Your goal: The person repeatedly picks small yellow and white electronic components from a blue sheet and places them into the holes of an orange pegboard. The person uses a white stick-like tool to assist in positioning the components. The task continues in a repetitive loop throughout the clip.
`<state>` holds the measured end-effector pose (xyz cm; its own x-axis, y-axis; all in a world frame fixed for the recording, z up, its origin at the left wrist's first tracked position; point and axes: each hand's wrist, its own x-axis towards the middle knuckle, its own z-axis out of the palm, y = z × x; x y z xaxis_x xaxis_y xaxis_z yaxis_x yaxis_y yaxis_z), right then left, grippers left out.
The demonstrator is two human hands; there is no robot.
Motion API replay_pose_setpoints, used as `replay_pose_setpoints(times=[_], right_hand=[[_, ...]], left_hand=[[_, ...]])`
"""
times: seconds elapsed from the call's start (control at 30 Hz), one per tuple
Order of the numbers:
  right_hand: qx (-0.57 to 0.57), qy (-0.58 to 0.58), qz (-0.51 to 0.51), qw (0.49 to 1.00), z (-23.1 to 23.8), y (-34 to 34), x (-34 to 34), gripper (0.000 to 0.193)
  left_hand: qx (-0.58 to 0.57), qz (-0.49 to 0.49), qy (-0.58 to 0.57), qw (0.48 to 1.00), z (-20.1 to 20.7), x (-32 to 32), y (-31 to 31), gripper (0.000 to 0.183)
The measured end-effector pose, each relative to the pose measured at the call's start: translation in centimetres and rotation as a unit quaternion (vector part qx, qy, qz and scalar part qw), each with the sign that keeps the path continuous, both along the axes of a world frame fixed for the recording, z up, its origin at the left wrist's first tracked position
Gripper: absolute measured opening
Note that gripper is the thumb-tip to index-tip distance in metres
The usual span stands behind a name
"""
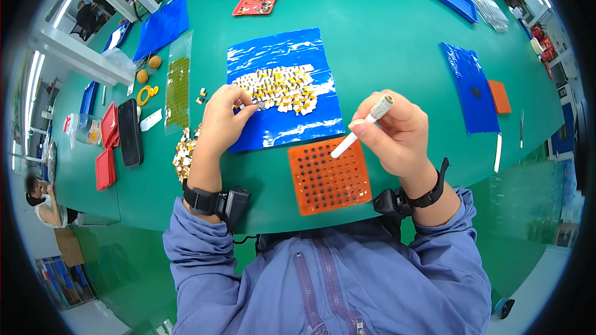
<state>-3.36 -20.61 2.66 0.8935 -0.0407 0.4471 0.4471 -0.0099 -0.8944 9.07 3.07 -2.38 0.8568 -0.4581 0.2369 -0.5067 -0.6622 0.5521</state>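
Note:
My right hand (397, 133) grips a white pen-shaped tool (363, 129), slanted with its tip down at an orange square tray (362, 201). Rows of round holes, many with dark centres, cover that tray. To the left, my left hand (226, 118) is curled, thumb and forefinger close together at the edge of a pile of small white-and-yellow pieces (282, 87). Whatever sits between those fingertips is too small to make out. The pile lies on a shiny blue sheet (273, 49). A second heap of such pieces (184, 155) lies beside my left forearm, partly hidden by it.
At left lie a black case (130, 133), red trays (105, 169), yellow scissors (146, 94) and a yellow-green strip sheet (178, 84). Farther off is a red tray with small parts (257, 2). At right are another blue sheet (469, 87), an orange block (499, 97) and tweezers (522, 129).

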Motion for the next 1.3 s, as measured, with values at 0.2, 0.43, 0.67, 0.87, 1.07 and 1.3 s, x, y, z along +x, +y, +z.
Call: replay_pose_setpoints(times=[0.2, 0.43, 0.67, 0.87, 1.07, 1.3], right_hand=[[-0.02, -0.021, -0.011, 1.0, -0.4, -0.3, 0.3, 0.013], [-0.01, -0.014, -0.004, 1.0, -0.4, -0.3, 0.3, 0.013], [0.056, 0.008, 0.037, 0.998, -0.1, -0.4, 0.3, 0.008], [0.069, 0.058, 0.09, 0.992, -0.3, -0.6, 0.5, 0.009], [0.04, 0.072, 0.117, 0.99, -0.5, -0.7, 0.6, 0.013], [0.045, 0.072, 0.119, 0.989, -0.5, -0.7, 0.4, 0.013]], left_hand=[[-0.124, 0.001, 0.197, 0.973, -0.3, -0.3, -0.3, 0.008], [-0.083, -0.011, 0.227, 0.97, 0.0, -0.5, -0.2, 0.01], [-0.128, 0.008, 0.208, 0.97, 1.2, -1.1, -0.2, 0.007], [-0.436, -0.123, 0.328, 0.829, 2.7, -3.2, -1.0, 0.007], [-0.586, -0.304, 0.424, 0.62, 2.7, -6.0, -2.7, 0.01], [-0.604, -0.328, 0.442, 0.576, 1.9, -6.4, -3.1, 0.011]])
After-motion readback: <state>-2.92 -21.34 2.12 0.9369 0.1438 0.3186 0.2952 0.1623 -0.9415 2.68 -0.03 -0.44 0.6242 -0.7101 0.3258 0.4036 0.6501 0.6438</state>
